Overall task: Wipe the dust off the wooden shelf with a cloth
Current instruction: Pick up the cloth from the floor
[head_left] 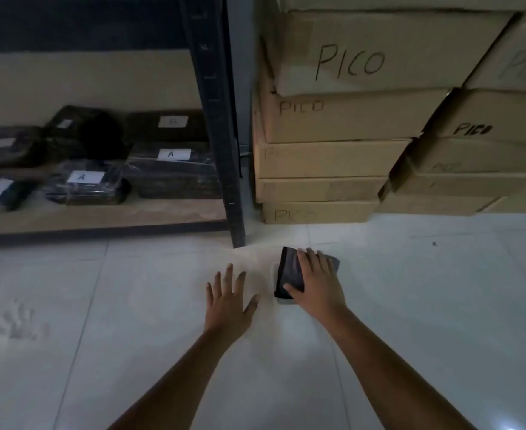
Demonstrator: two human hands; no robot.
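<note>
Storeroom or stockroom. At 1 to 2 o'clock, stacked cardboard cartons [342,156] hand-marked "PICO" stand directly on a pale tiled floor [426,305]. At 10 to 11 o'clock, a dark metal rack upright [221,119] carries a wooden shelf [100,217] holding plastic-wrapped dark packages [85,184] with white labels lettered "A" and "B".

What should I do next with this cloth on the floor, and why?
Probably close the right hand around the dark cloth and lift it toward the wooden shelf. The cloth lies flat on the tiled floor under that hand, not yet gripped, while the left hand hovers open beside it. The shelf board sits up and to the left, past the dark upright post.
</note>
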